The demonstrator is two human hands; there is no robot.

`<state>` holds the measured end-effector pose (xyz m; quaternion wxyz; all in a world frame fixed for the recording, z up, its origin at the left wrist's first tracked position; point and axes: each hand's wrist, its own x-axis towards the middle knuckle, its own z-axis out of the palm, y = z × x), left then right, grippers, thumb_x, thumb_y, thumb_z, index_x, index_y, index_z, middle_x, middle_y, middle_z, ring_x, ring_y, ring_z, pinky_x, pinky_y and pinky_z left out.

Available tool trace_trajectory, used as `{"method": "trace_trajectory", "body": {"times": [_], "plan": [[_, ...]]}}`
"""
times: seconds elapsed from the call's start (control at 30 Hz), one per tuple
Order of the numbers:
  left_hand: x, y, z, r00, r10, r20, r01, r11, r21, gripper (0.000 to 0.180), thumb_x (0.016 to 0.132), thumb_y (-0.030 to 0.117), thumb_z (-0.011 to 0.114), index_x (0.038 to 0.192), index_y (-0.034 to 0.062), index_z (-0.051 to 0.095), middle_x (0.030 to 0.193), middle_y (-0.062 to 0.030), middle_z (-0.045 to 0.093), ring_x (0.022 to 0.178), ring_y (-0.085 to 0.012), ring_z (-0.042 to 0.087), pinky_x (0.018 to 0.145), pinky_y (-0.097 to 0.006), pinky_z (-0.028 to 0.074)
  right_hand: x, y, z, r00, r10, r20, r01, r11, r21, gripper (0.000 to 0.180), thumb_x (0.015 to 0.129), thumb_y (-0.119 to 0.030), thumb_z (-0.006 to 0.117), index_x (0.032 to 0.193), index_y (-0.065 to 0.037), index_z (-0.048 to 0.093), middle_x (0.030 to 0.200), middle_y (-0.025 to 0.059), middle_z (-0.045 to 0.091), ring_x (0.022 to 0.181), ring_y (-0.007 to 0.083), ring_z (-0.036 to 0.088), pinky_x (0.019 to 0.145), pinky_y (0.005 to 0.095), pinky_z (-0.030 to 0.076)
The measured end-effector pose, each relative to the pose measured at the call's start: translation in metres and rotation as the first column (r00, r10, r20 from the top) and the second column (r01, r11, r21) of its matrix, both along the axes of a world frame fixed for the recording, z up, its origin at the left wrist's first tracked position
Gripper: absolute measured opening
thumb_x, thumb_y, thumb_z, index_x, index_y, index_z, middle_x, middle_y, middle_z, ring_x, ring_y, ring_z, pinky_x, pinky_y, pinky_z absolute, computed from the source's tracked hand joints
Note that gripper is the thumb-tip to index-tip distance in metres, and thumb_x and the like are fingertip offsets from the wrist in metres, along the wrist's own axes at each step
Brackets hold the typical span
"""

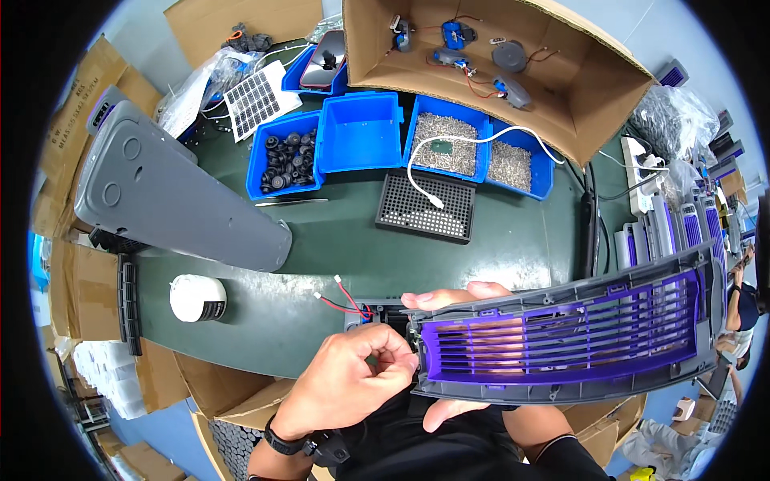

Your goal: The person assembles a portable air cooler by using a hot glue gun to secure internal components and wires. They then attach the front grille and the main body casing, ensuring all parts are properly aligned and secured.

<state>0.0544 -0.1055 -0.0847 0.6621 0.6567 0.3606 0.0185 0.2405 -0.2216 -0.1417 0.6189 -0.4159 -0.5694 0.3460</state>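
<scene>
A long, curved grey panel with a purple slatted grille is held up in front of me, stretching off to the right. My right hand grips its left end from behind; fingers show over the upper edge, the thumb at the lower edge, and skin through the slats. My left hand is closed in a pinch at the panel's left end; what sits between its fingertips is too small to make out. Just beyond that end, red and black wires with small white plugs rise from a grey part mostly hidden by my hands.
A tall grey housing leans at left, near a white tub. Blue bins hold black knobs and screws; another blue bin stands between. A perforated black tray carries a white cable. Behind is a cardboard box with motors.
</scene>
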Motion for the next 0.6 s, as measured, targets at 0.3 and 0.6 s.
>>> {"method": "trace_trajectory", "body": {"times": [0.3,0.6], "plan": [[0.004,-0.001,0.003,1.0,0.006,0.015,-0.006,1.0,0.009,0.012,0.096,0.008,0.073,0.091,-0.0014,0.067,0.075,-0.0004,0.065,0.069,-0.0055,0.058,0.063,-0.027,0.051,-0.003,0.007,-0.01,0.99,0.018,-0.143,-0.007,0.997,0.073,0.143,0.053,-0.044,0.104,0.158,-0.008,0.015,0.144,0.0225,0.053,0.136,0.0419,0.056,0.115,0.0542,0.045],[0.005,-0.001,-0.002,0.998,0.06,0.015,-0.058,0.989,-0.134,0.016,0.1,0.013,0.072,0.094,-0.0013,0.068,0.076,0.002,0.064,0.069,-0.0041,0.057,0.057,-0.025,0.047,-0.015,0.007,-0.019,0.948,-0.075,-0.309,0.108,0.99,0.088,0.141,0.052,-0.046,0.104,0.153,-0.003,0.016,0.143,0.021,0.052,0.138,0.0388,0.053,0.118,0.0507,0.04]]}}
